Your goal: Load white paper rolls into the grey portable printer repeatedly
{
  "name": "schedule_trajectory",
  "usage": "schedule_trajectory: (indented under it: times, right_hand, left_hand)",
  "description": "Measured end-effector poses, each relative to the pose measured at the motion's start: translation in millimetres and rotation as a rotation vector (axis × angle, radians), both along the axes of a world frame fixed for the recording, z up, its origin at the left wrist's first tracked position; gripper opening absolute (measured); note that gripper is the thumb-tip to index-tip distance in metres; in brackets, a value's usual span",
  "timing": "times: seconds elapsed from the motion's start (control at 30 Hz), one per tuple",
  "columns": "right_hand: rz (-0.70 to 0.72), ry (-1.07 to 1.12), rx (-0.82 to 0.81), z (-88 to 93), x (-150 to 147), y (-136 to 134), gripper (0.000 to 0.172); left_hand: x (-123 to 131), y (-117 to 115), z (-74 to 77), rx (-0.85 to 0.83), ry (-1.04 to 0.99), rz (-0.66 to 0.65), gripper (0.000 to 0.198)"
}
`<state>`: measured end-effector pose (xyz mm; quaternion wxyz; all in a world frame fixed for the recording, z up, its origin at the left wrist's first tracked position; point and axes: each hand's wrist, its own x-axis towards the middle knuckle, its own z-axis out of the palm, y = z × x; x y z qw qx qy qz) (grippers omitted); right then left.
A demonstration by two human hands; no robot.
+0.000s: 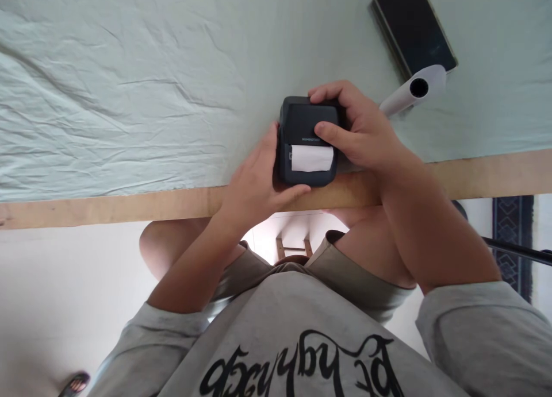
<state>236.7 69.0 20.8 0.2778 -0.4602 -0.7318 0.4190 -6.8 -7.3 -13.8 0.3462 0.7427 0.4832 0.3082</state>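
A small dark portable printer [310, 121] lies near the table's front edge, with a piece of white paper [312, 158] showing at its slot. My left hand [254, 176] is closed about its left side, fingers along the side wall and thumb at the near edge. On the right side, my right hand [360, 127] grips the printer too, its thumb resting on the lid and its fingers curled over the far right corner. Just beyond my right hand lies a white handheld device [414, 89] with a round black spot, partly hidden by that hand.
A flat dark rectangular object [414, 26] lies at the far right, with the white device against its near end. Pale green wrinkled cloth [129, 98] covers the table up to its wooden front edge [107, 207]. My legs are below that edge.
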Motion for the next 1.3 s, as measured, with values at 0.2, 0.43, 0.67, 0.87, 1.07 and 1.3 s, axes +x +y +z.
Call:
schedule_trajectory:
  times: [0.2,0.43,0.67,0.87,1.07,1.3]
  right_hand:
    - [-0.047,-0.044,0.029,0.8,0.3,-5.0,0.047]
    - [0.022,-0.064,-0.023,10.9,15.2,-11.3,0.056]
    - [0.223,-0.065,-0.002,8.6,36.2,-10.4,0.092]
    - [0.301,-0.127,0.026,7.7,34.1,-11.2,0.123]
    - [0.312,-0.148,0.034,5.3,32.8,-7.1,0.139]
    - [0.307,-0.151,0.024,4.6,32.0,-6.6,0.147]
  left_hand:
    - [7.3,-4.4,5.9,0.011,0.077,0.001,0.11]
    - [9.6,-10.1,10.4,0.039,0.143,-0.001,0.107]
    - [14.1,-16.1,11.2,0.087,0.17,0.024,0.1]
    - [15.8,-15.2,8.9,0.047,0.186,0.061,0.103]
    - [16.4,-14.6,6.9,0.099,0.249,0.091,0.108]
    - [15.1,-15.2,8.8,0.088,0.253,0.118,0.107]
